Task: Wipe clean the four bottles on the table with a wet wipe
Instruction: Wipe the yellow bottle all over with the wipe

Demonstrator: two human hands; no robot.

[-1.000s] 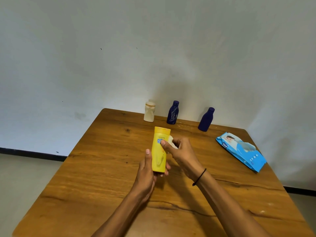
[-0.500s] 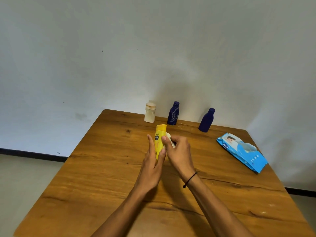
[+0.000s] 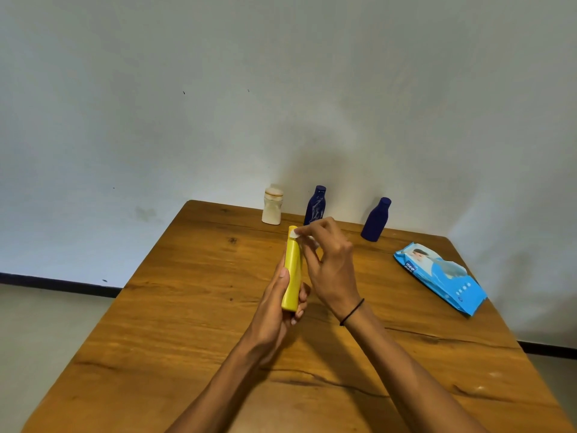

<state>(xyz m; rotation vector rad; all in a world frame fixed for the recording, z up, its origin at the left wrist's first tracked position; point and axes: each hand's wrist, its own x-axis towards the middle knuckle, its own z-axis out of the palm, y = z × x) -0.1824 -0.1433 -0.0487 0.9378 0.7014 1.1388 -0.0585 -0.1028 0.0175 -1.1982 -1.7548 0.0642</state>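
Yellow bottle (image 3: 292, 273) (plain, slim) | left hand (image 3: 274, 310) grips base | right hand (image 3: 331, 264) pinches wipe (image 3: 294, 234) at top

I see a varnished, grainy wooden table (image 3: 193, 307) with dark cracks, a smooth matt yellow plastic bottle (image 3: 292, 276), two glossy dark-blue plastic bottles (image 3: 315, 206) (image 3: 376, 219), a dull cream plastic jar (image 3: 272, 206), a shiny crinkled blue plastic wipe pack (image 3: 443, 278) and a soft white wipe (image 3: 294, 234).

The wooden table (image 3: 187, 307) bears a cream bottle (image 3: 272, 206), two blue bottles (image 3: 314, 206) (image 3: 376, 219) and a wipes pack (image 3: 440, 278).
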